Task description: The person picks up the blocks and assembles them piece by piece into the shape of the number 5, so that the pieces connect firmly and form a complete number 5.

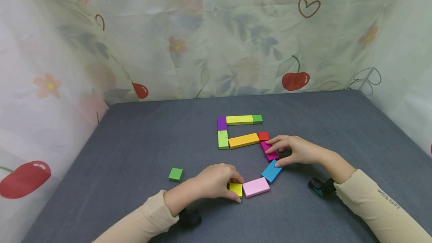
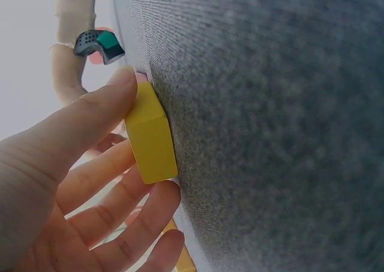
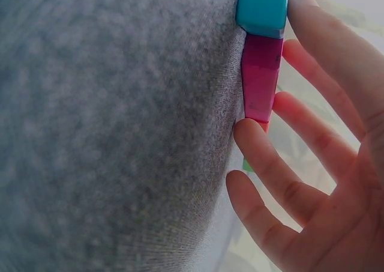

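With thumb and fingers on either side, my left hand point(image 1: 214, 181) pinches a small yellow block point(image 1: 236, 189) on the table. The left wrist view shows the yellow block point(image 2: 151, 143) between thumb and fingertips, lying against the cloth. Right beside it is a pink block point(image 1: 256, 188). My right hand point(image 1: 298, 150) has its fingertips on a magenta block point(image 1: 272, 157), while its thumb rests at the edge of a blue block point(image 1: 272, 171). In the right wrist view the blue block point(image 3: 262, 8) and magenta block point(image 3: 261, 74) sit end to end, fingers loosely spread.
A chain of blocks continues upward: red point(image 1: 264, 136), orange point(image 1: 243, 141), light green point(image 1: 223, 140), purple point(image 1: 222, 123), long yellow point(image 1: 239, 120) and green point(image 1: 257, 119). Apart at left lies a green square block point(image 1: 176, 174). Patterned curtains surround the dark grey table point(image 1: 141, 141).
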Tool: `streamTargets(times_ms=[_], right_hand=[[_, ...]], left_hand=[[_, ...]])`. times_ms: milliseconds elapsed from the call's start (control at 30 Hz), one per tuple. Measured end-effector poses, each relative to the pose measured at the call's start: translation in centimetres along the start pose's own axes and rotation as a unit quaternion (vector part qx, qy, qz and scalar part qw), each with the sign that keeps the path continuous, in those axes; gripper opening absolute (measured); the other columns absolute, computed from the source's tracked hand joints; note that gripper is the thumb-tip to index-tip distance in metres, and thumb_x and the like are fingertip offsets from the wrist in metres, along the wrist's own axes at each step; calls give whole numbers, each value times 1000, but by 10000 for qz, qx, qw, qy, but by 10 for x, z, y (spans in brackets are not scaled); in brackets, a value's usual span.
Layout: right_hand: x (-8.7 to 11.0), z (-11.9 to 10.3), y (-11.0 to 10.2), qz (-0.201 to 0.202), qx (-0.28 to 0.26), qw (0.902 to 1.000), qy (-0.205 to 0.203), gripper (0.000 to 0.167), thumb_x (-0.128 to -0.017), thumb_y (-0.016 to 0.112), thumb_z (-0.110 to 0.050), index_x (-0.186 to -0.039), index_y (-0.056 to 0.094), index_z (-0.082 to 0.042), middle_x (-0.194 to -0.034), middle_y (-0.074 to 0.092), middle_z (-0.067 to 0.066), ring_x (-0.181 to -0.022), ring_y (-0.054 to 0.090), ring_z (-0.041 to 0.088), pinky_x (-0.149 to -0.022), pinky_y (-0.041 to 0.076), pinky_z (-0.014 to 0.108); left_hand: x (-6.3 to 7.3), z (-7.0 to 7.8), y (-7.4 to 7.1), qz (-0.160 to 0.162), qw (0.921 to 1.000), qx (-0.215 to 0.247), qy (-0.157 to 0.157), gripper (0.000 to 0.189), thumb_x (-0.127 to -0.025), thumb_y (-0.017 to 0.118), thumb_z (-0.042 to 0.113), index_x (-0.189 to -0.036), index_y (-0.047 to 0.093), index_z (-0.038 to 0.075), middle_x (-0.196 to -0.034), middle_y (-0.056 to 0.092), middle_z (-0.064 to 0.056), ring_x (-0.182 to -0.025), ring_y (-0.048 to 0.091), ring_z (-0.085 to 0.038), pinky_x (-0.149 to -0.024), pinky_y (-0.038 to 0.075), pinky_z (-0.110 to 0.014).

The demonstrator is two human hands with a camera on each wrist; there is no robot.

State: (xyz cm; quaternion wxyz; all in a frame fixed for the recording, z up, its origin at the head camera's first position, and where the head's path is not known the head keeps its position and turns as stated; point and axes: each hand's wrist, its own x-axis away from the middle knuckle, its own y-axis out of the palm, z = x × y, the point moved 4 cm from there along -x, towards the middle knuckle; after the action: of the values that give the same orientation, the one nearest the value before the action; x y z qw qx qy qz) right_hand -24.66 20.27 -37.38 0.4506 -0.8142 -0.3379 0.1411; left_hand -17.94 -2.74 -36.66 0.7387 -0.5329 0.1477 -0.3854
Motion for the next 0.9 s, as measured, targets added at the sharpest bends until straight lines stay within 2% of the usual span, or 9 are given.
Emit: streamTargets(times_ms=[467,900], right_hand=[[0,0,0,6,1,10000,-9,44,-78,73,-39,-117,67,-19,-134,53,10,-105,59,18,-89,50,32],[0,0,0,2,21,10000,10,44,-78,73,-39,-117,67,-19,-134,53,10,-106,59,19,-89,50,34]], left_hand=[[1,-2,-2,-19,10000,48,30,41,-73,78,38,-109,70,20,-96,65,8,-81,52,-2,-71,44,-14],[15,-17,-18,111,9996,247,106,41,-75,77,33,-111,68,15,-102,67,3,-88,60,-10,-74,49,-18]])
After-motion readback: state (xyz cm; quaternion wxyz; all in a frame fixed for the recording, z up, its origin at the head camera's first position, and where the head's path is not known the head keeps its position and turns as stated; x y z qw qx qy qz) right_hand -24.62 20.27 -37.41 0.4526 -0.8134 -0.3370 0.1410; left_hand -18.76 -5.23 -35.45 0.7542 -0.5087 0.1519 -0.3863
